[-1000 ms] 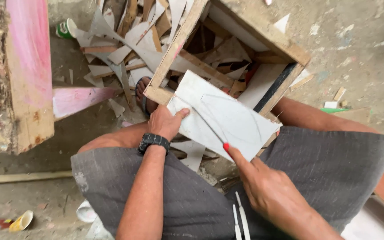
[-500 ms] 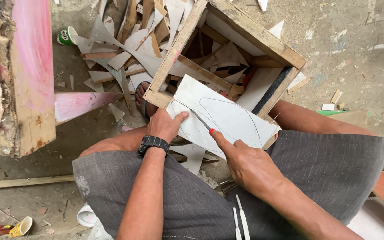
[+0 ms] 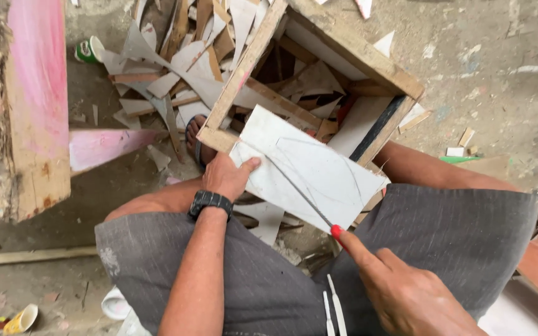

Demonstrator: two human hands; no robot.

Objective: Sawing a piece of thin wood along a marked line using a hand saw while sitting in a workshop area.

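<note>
White sheet [image 3: 309, 171], flat, pencil curves on it, rests on near corner of wooden crate [image 3: 337, 59], over person's knees. Thin saw blade [image 3: 297, 190] runs diagonally across sheet. Left hand [image 3: 226, 177] pins sheet's left edge, thumb on top, other fingers curled under, hidden. Right hand [image 3: 406, 292] closed round blade handle, forefinger stretched along it; handle itself hidden, hand cut off at frame bottom. Crate holds offcuts, contents hard to make out. Pink board [image 3: 35, 93] far left.

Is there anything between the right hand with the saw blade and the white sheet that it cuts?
Nothing visible. The thin saw blade from the right hand lies directly on the white sheet; the left hand holds the sheet's left edge, beside the blade.
</note>
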